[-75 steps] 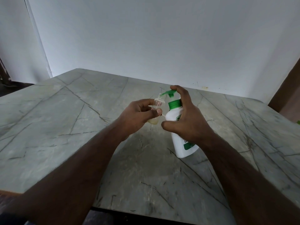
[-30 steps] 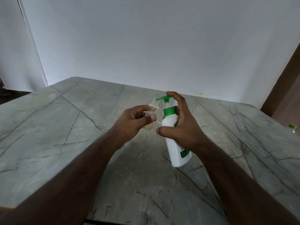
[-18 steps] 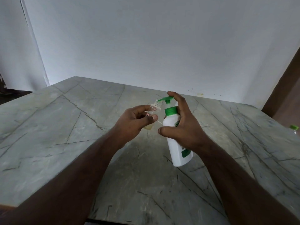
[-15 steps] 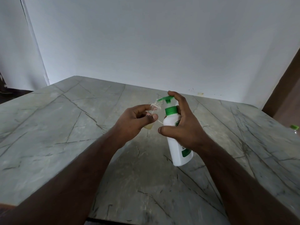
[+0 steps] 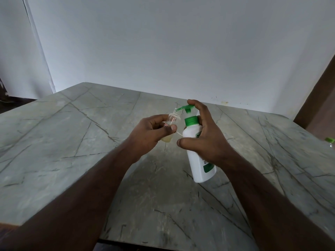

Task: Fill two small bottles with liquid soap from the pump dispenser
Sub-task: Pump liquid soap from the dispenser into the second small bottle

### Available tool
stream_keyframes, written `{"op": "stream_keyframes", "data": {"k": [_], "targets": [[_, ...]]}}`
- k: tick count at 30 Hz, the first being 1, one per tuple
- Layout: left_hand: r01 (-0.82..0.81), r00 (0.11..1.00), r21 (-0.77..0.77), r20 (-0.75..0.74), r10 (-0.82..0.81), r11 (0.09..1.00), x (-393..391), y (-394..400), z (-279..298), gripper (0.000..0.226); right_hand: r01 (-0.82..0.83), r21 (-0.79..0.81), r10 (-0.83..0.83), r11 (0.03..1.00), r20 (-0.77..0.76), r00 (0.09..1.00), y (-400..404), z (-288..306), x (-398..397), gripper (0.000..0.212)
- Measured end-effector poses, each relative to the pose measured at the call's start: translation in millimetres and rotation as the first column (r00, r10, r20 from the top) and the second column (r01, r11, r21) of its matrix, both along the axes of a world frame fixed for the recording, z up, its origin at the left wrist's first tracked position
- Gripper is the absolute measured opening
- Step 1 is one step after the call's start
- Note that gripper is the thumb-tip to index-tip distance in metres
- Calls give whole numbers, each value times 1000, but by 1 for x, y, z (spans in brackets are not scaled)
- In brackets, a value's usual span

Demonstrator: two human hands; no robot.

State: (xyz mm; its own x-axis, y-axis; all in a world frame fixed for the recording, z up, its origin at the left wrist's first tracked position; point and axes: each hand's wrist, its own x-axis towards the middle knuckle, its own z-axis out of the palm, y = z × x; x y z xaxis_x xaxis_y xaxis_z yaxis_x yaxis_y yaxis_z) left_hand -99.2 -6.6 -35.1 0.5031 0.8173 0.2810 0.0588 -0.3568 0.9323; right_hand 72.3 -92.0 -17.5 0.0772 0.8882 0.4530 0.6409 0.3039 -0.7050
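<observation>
1. A small clear bottle (image 5: 172, 122) is pinched in the left hand (image 5: 151, 134), thumb across its front and fingers curled behind it; it is held tilted above the table (image 5: 72, 142), with its open neck up and to the right.
2. Pale yellowish liquid is seen in the bottom of the bottle, below the thumb.
3. A white dispenser (image 5: 196, 154) with a green collar and green pump (image 5: 185, 108) is gripped by the right hand (image 5: 204, 140), thumb wrapped round the front of the body and fingers behind.
4. The pump head is touched from above by the right forefinger; whether it is pressed down cannot be told.
5. The pump's spout is pointed left, and its tip is set right at the bottle's mouth.
6. The dispenser is held leaning; whether its base touches the marbled table cannot be told.
7. A green-capped object (image 5: 330, 141) is cut off by the right edge of the view.
</observation>
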Motion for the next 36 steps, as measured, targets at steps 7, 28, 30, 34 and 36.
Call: {"op": "stream_keyframes", "data": {"k": [7, 28, 30, 34, 36], "targets": [[1, 1000, 1, -21, -1, 1000, 1, -1, 0, 34, 14, 8, -14, 1000, 0, 1000, 0, 0, 1, 95], [-6, 1000, -13, -20, 6, 1000, 1, -2, 1, 34, 5, 10, -5, 1000, 20, 1000, 0, -1, 1, 102], [-8, 1000, -16, -20, 7, 1000, 0, -1, 0, 35, 7, 7, -7, 1000, 24, 1000, 1, -1, 2, 101], [-6, 999, -8, -33, 6, 1000, 1, -1, 0, 35, 16, 18, -17, 1000, 34, 999, 1, -1, 3, 95], [-8, 999, 0, -45, 8, 1000, 2, -2, 1, 37, 17, 30, -18, 999, 26, 999, 2, -1, 3, 92]]}}
